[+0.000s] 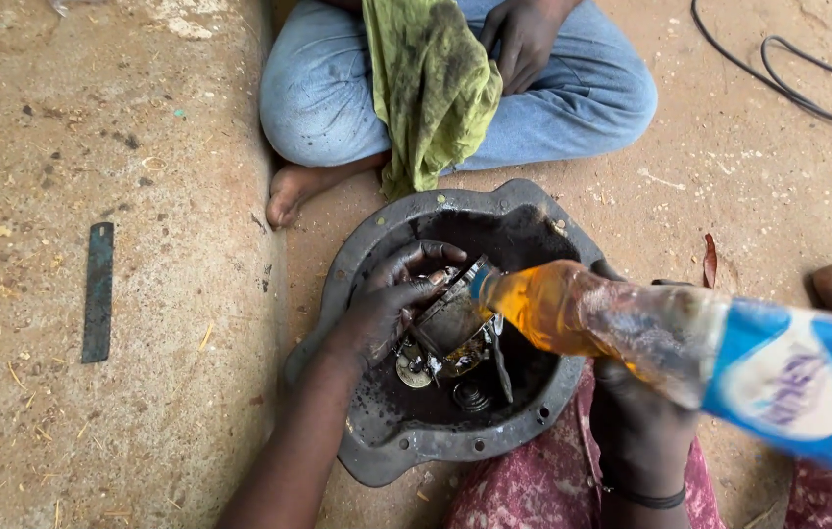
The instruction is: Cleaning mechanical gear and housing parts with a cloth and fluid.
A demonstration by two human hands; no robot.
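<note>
Your right hand grips the tilted plastic bottle; left-hand fingers curl around the greasy metal part. Overtilting could splash amber liquid beyond the black pan.

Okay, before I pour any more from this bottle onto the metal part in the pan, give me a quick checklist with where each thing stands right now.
1. Bottle mouth over the metal part: ok, neck tipped down onto it.
2. Left hand grips the part inside the black pan: ok.
3. Right hand supports the bottle from beneath: ok.
4. Amber liquid left in the bottle: ok, visible near the neck.
5. Small loose parts stay within the pan: ok.
6. Seated person's foot clear of the pan: ok, apart but close.
</note>
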